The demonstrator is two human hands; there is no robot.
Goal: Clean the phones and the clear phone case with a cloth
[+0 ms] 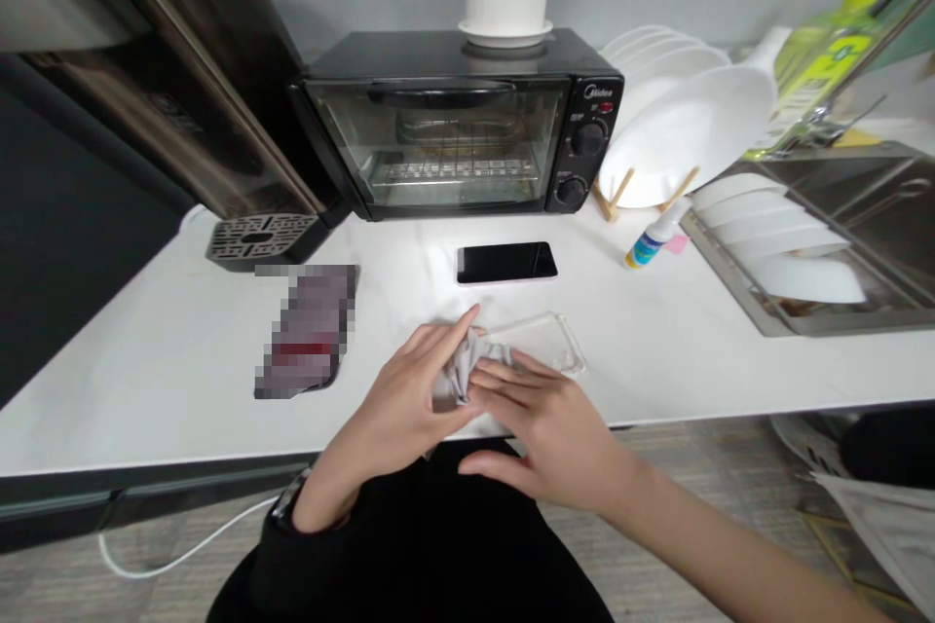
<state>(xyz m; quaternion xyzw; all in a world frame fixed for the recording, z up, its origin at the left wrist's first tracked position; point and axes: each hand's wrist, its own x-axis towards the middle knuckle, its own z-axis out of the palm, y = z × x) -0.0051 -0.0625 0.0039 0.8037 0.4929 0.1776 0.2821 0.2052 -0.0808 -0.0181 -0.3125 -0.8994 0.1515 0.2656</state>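
The crumpled grey cloth (460, 368) looks matt; the clear rectangular plastic case (542, 341), smooth and glossy; the black-screened rectangular phone (506, 263), glossy; the white flat countertop (657, 341), smooth; the grey rectangular metal sink (739, 284), dully shiny.

Crumpled grey cloth (465, 362), flat clear case (542, 339)

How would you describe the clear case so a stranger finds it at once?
Start at the black oven on the white counter. In front of it lies a phone; nearer the person, partly hidden by the right hand, is the clear case. Unlike the dark-screened phone, it is see-through.
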